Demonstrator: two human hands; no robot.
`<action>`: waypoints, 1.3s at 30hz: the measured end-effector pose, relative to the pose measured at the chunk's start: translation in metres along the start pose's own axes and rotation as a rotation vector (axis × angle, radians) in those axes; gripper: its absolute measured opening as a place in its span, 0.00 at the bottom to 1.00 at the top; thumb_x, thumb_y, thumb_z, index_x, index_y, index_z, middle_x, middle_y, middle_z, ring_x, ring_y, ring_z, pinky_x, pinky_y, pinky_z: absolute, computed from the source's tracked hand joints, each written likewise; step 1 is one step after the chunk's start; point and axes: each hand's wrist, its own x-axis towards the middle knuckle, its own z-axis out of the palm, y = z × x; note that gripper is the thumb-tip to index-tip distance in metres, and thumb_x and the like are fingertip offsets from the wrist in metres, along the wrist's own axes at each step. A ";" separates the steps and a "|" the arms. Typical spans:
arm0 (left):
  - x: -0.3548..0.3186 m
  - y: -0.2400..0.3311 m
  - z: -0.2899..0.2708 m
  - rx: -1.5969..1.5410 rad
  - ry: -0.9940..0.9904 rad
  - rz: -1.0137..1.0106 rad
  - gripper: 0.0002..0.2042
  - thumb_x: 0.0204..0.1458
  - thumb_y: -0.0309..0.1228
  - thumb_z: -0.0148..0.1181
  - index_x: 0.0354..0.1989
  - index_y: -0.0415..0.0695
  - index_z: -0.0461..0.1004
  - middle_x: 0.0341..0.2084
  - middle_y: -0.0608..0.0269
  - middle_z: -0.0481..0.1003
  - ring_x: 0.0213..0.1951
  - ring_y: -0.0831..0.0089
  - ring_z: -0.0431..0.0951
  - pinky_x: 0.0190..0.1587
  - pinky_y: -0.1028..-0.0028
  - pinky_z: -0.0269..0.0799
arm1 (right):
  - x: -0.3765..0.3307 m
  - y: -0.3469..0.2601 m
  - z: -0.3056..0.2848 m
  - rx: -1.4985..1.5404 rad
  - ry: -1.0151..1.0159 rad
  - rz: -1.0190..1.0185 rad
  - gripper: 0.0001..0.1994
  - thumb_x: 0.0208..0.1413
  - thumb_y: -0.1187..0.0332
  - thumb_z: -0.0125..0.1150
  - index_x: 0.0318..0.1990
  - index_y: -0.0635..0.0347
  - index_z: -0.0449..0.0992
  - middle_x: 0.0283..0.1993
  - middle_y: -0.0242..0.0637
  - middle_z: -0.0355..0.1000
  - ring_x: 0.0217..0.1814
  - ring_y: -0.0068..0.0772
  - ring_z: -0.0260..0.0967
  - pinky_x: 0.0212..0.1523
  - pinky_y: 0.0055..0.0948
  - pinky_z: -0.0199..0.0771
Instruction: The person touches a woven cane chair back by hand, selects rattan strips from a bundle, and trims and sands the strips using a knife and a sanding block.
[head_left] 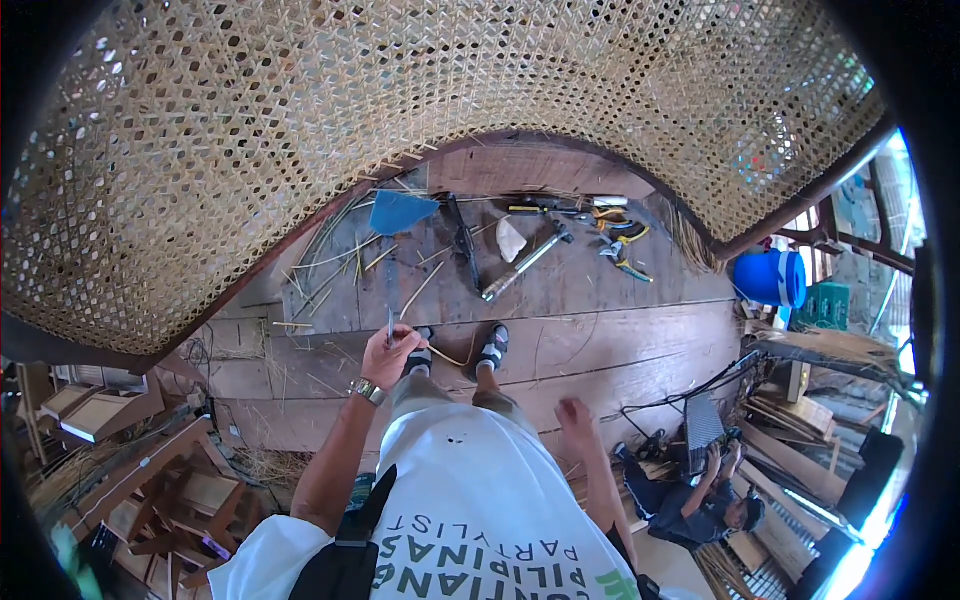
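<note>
My left hand [384, 358] is closed around a thin grey pointed tool [391, 322] that sticks up past the fingers. Its exact kind is too small to tell. A pale cane strip [455, 359] trails to the right from beside this hand; whether the fingers grip it too is unclear. My right hand [578, 425] hangs low on the right, away from everything, fingers loosely apart and nothing seen in it. Ahead of both hands, a large woven cane panel [450, 75] in a curved dark wooden frame [290, 245] spans the top of the view.
On the boards under the panel lie a hammer [525, 262], a screwdriver [545, 210], yellow-handled pliers [628, 240], a white lump [511, 240], a blue sheet [402, 212] and cane scraps. A blue container [770, 278] stands right. Another person [700, 505] sits lower right near stacked wood.
</note>
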 end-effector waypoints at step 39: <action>0.010 0.086 0.271 -0.584 -0.278 -0.250 0.04 0.77 0.30 0.83 0.52 0.50 0.91 0.52 0.63 0.96 0.27 0.89 0.71 0.27 0.78 0.61 | 0.104 -0.119 -0.004 1.243 -0.454 0.119 0.28 0.94 0.52 0.63 0.90 0.53 0.73 0.74 0.37 0.87 0.69 0.38 0.91 0.64 0.46 0.97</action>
